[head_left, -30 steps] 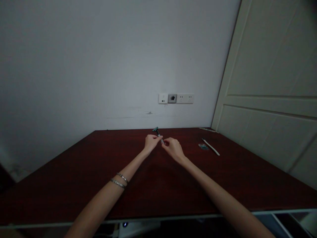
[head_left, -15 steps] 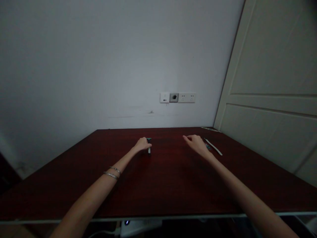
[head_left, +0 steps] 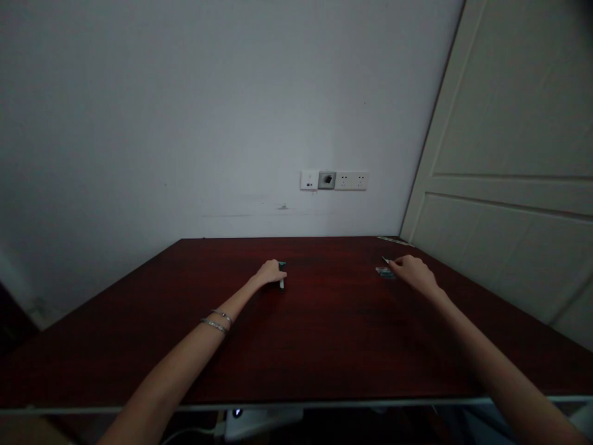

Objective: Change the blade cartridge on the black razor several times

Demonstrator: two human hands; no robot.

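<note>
Red-brown tabletop (head_left: pixel 324 346), left hand (head_left: pixel 269 272), fingers closed around razor (head_left: pixel 281 285), well left of clear packet (head_left: pixel 385 273), contents indistinct; right hand (head_left: pixel 416 273), fingertips together at slim white tool (head_left: pixel 385 260) beside packet, grip unclear

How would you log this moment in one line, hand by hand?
left hand: thumb across razor | right hand: fingers at slim pale tool, mostly hidden | small packet: on tabletop
</note>
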